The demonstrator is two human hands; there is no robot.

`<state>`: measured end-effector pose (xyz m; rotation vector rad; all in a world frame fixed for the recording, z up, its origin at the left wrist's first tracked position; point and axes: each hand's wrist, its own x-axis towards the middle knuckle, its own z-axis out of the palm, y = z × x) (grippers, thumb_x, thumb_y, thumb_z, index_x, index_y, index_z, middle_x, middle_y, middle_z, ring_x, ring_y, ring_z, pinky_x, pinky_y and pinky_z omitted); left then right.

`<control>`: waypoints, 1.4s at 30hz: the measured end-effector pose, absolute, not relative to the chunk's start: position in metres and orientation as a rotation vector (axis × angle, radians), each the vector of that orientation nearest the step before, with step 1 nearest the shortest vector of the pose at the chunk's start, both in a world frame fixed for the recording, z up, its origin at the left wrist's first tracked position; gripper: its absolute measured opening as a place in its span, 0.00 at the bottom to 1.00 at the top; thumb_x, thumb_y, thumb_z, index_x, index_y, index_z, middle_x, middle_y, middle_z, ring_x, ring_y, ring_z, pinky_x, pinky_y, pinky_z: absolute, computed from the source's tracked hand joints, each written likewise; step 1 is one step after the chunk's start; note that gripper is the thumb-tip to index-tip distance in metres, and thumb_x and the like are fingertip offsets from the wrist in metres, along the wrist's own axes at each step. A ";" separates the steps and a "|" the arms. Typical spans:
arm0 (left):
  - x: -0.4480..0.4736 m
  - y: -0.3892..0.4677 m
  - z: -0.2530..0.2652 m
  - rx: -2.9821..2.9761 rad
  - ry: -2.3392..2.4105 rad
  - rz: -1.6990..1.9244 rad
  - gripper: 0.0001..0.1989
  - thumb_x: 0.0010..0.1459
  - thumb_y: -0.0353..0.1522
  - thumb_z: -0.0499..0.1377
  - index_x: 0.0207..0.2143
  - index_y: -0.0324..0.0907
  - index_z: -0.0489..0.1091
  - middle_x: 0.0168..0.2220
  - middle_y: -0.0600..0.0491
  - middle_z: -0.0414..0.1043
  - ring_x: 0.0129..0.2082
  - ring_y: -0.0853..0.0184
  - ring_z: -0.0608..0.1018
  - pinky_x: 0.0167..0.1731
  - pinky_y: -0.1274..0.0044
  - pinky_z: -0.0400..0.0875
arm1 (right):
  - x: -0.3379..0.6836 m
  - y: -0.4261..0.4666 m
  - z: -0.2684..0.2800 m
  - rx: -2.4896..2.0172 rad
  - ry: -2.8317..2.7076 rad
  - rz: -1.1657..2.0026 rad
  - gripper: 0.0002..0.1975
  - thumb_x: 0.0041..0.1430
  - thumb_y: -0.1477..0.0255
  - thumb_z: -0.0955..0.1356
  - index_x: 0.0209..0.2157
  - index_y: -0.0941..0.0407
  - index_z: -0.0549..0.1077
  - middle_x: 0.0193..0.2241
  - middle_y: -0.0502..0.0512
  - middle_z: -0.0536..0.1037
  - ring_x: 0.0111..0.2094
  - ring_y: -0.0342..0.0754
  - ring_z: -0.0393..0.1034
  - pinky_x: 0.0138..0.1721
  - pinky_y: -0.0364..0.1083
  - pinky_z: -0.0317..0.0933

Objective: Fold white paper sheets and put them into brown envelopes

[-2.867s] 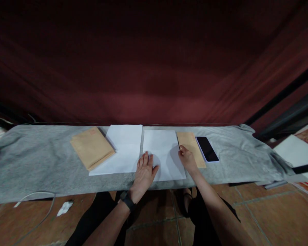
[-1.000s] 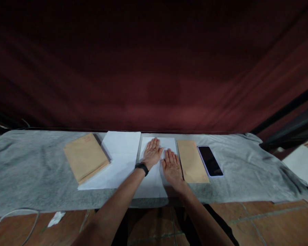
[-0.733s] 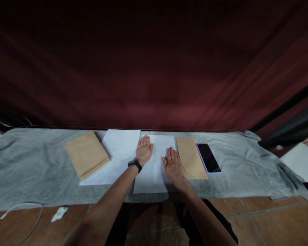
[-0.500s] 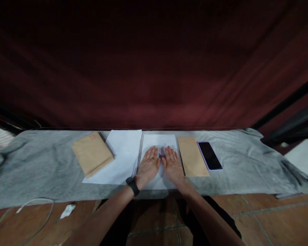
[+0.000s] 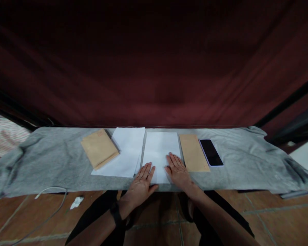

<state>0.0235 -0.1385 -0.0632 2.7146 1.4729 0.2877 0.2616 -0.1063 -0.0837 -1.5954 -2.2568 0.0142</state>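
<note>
White paper sheet [image 5: 160,147] is lying flat on the grey, cloth-covered counter [image 5: 59,157], straight in front of me, its near edge coming close to the counter's near edge. Behind it all, a dark red curtain [image 5: 154,85] is filling the upper part of my view. Below, brown floor tiles [image 5: 284,218] are showing around my black-clothed legs [image 5: 96,209]. Left of the sheet, just beside it, a wider paper pile [image 5: 127,153] is lying, a loose edge jutting out at its near right side. Kraft envelopes [image 5: 100,148] are sitting in a stack, askew, partly over that pile's left side. Right of the sheet, a single kraft envelope [image 5: 194,153] is lying almost parallel to it. My right hand [image 5: 178,171] is resting palm down on the sheet's near right part, fingers loosely spread; whether it is touching the envelope, I cannot tell. My left hand [image 5: 141,184] is lying palm down over the near left corner, fingers fanned, thumb standing wide. Just right of the envelope, a lilac-edged phone [image 5: 211,152] is lying screen up. Round my left wrist, I am wearing a dark watch [image 5: 115,212]. On the tiles, at the left, a crumpled white scrap [image 5: 77,202] is lying.
</note>
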 end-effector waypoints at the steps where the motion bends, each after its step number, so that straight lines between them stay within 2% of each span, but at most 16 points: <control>1: 0.021 -0.139 -0.062 2.704 1.467 0.261 0.34 0.64 0.45 0.55 0.67 0.38 0.55 0.70 0.37 0.51 0.70 0.53 0.57 0.64 0.60 0.60 | 0.264 -0.107 -0.083 -1.589 -2.267 0.028 0.27 0.72 0.66 0.59 0.68 0.62 0.58 0.69 0.64 0.57 0.69 0.55 0.51 0.68 0.57 0.49; 9: 0.028 -0.132 -0.037 2.683 1.447 -0.019 0.26 0.62 0.32 0.54 0.62 0.35 0.63 0.66 0.36 0.60 0.66 0.53 0.64 0.63 0.63 0.63 | 0.276 -0.113 -0.072 -1.541 -2.380 0.276 0.29 0.71 0.63 0.60 0.68 0.60 0.57 0.70 0.63 0.53 0.70 0.57 0.47 0.70 0.59 0.46; 14: 0.020 -0.132 -0.025 2.726 1.406 0.117 0.20 0.64 0.25 0.50 0.55 0.39 0.72 0.58 0.42 0.72 0.57 0.56 0.76 0.58 0.63 0.70 | 0.291 -0.116 -0.048 -1.370 -2.452 0.621 0.33 0.69 0.54 0.61 0.69 0.55 0.57 0.71 0.61 0.52 0.71 0.55 0.45 0.70 0.59 0.44; 16: 0.012 -0.134 -0.018 2.764 1.383 0.269 0.17 0.66 0.26 0.50 0.52 0.40 0.74 0.54 0.43 0.77 0.52 0.57 0.79 0.54 0.64 0.72 | 0.301 -0.115 -0.034 -1.216 -2.458 0.785 0.35 0.67 0.51 0.63 0.69 0.51 0.56 0.70 0.57 0.55 0.71 0.52 0.47 0.70 0.57 0.44; 20: -0.001 -0.136 0.007 2.739 1.396 0.653 0.14 0.69 0.32 0.50 0.47 0.41 0.75 0.45 0.47 0.81 0.45 0.60 0.81 0.47 0.68 0.75 | 0.319 -0.113 -0.004 -1.082 -2.308 0.926 0.39 0.60 0.51 0.70 0.68 0.47 0.58 0.69 0.57 0.59 0.69 0.55 0.51 0.70 0.59 0.45; 22: -0.004 -0.133 0.027 2.710 1.408 0.831 0.13 0.70 0.33 0.51 0.45 0.42 0.75 0.43 0.48 0.81 0.42 0.61 0.82 0.45 0.69 0.75 | 0.327 -0.112 0.008 -1.066 -2.180 1.024 0.37 0.61 0.53 0.70 0.68 0.46 0.58 0.68 0.56 0.60 0.69 0.56 0.53 0.69 0.60 0.47; 25: -0.002 -0.125 0.064 2.624 1.444 1.078 0.12 0.69 0.35 0.53 0.43 0.42 0.76 0.39 0.49 0.81 0.39 0.61 0.82 0.44 0.70 0.74 | 0.334 -0.112 0.015 -1.033 -1.944 1.170 0.29 0.67 0.55 0.64 0.66 0.46 0.62 0.66 0.56 0.64 0.67 0.55 0.56 0.67 0.60 0.51; 28: 0.005 -0.115 0.106 2.404 1.551 1.276 0.11 0.67 0.37 0.56 0.41 0.43 0.77 0.39 0.51 0.81 0.38 0.62 0.81 0.42 0.73 0.74 | 0.335 -0.110 0.009 -1.125 -1.692 1.103 0.26 0.67 0.54 0.61 0.61 0.49 0.69 0.62 0.57 0.71 0.64 0.57 0.62 0.64 0.60 0.56; 32: 0.014 -0.102 0.157 2.149 1.667 1.438 0.12 0.64 0.41 0.58 0.39 0.44 0.78 0.36 0.54 0.81 0.35 0.65 0.80 0.37 0.77 0.73 | 0.326 -0.104 0.005 -1.236 -1.608 0.888 0.25 0.59 0.53 0.68 0.52 0.53 0.77 0.55 0.59 0.76 0.59 0.58 0.67 0.62 0.56 0.59; 35: 0.017 -0.085 0.183 1.995 1.613 1.601 0.12 0.61 0.41 0.61 0.36 0.42 0.78 0.33 0.55 0.79 0.33 0.67 0.78 0.34 0.79 0.71 | 0.318 -0.100 0.011 -1.190 -1.639 0.919 0.21 0.58 0.53 0.70 0.44 0.54 0.80 0.45 0.57 0.81 0.50 0.56 0.73 0.55 0.53 0.64; 38: 0.017 -0.056 0.192 1.849 1.557 1.684 0.13 0.58 0.41 0.62 0.36 0.41 0.77 0.33 0.54 0.78 0.33 0.67 0.77 0.33 0.79 0.70 | 0.311 -0.100 0.013 -1.171 -1.552 1.078 0.20 0.58 0.53 0.70 0.38 0.55 0.80 0.36 0.54 0.82 0.39 0.52 0.75 0.42 0.48 0.68; 40: 0.018 -0.032 0.185 1.768 1.506 1.675 0.14 0.58 0.42 0.62 0.38 0.40 0.77 0.35 0.54 0.78 0.33 0.67 0.76 0.33 0.79 0.70 | 0.306 -0.100 0.008 -1.199 -1.427 1.165 0.21 0.56 0.51 0.70 0.35 0.57 0.79 0.30 0.52 0.81 0.31 0.49 0.72 0.33 0.45 0.66; 42: 0.018 -0.011 0.166 1.724 1.457 1.588 0.19 0.57 0.42 0.63 0.45 0.40 0.75 0.38 0.52 0.77 0.35 0.66 0.77 0.35 0.78 0.71 | 0.302 -0.099 -0.001 -1.248 -1.310 1.222 0.23 0.54 0.50 0.70 0.33 0.57 0.78 0.26 0.50 0.78 0.26 0.46 0.69 0.28 0.44 0.62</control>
